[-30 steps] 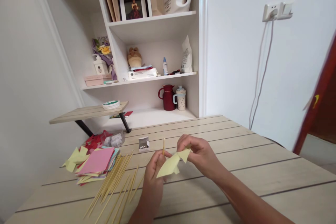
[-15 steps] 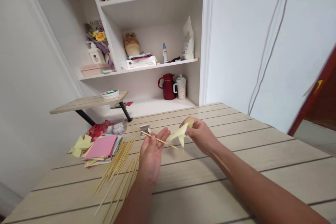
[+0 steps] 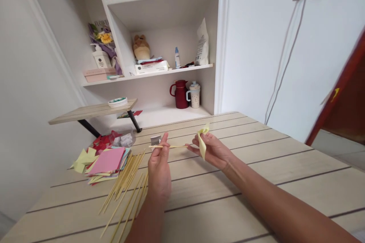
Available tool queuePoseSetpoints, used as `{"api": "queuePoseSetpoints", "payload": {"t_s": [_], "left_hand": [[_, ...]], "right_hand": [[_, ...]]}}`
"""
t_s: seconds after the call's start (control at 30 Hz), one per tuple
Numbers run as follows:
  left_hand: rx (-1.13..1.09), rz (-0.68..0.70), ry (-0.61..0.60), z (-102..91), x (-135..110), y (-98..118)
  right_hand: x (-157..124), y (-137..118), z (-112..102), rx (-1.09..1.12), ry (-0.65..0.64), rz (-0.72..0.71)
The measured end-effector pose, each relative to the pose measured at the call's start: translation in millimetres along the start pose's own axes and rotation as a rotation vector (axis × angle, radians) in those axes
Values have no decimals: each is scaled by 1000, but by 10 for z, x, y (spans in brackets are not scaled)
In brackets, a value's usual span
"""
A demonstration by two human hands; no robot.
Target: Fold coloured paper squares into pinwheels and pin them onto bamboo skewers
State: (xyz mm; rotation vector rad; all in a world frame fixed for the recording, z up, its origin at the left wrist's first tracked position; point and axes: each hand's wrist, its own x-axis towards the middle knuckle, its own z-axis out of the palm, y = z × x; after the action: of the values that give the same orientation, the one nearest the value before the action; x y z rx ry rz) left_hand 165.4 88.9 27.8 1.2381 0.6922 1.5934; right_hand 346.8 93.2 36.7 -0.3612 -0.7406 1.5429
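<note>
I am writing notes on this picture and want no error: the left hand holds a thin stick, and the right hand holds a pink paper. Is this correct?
Not quite: the paper in the right hand is pale yellow, not pink, as the head view shows. The left hand does hold a thin stick.

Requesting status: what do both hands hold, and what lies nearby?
Left hand: thin yellowish wooden stick. Right hand: bent pale-yellow paper. Loose wooden sticks beside left hand.

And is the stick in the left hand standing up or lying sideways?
Sideways: the stick runs nearly level across the picture, held in the left hand, with one end pointing toward the right hand.
</note>
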Motion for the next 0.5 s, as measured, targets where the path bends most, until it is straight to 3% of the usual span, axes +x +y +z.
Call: {"api": "queuePoseSetpoints", "payload": {"t_s": [0.2, 0.37, 0.5], "left_hand": [[574, 485, -206, 49, -58, 35], [810, 872, -222, 30, -42, 14], [973, 1074, -249, 65, -65, 83]], "right_hand": [[-8, 54, 35, 37, -33, 20], [-7, 51, 27, 70, -67, 65], [-1, 57, 15, 81, -101, 91]]}}
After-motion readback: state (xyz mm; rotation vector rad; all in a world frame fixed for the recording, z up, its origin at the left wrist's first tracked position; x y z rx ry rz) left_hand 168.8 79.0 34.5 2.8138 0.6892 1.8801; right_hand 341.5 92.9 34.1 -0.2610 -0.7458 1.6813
